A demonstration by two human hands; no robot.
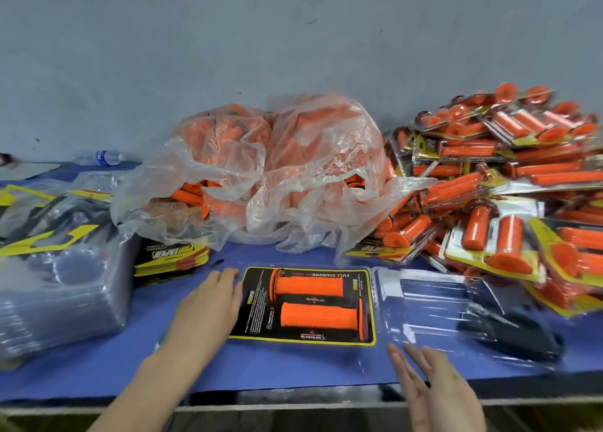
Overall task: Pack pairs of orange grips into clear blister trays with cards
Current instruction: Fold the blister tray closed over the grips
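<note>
Blue matting (293, 376) covers the bench under a grey wall. At lower centre of the frame a blister tray (424, 304) lies open like a book. Its left half holds the card (257, 311) with an upper grip (310, 286) and a lower grip (318, 315) lying side by side on it; its right half is bare clear plastic.

The left hand (208, 304) lies flat at the tray's left edge, fingers straight and close together, tips touching the rim and gripping nothing. The right hand (434, 389) is at lower right, fingers straight and slightly spread, holding nothing. Blur hides whether it touches the clear half.

The likely next step is folding the clear half over, and that is where trouble sits.
- The pile of finished packs (505, 186) at right presses against the clear half's far edge, so lifting it could snag or start a slide.
- A dark object (509, 330) shows through the plastic and may catch.
- A quick fold could roll a grip out of line or shift the card, so the halves would not seat.
- The loose plastic of the bag of grips (261, 170) reaches close to the tray's top edge and could get trapped.
</note>
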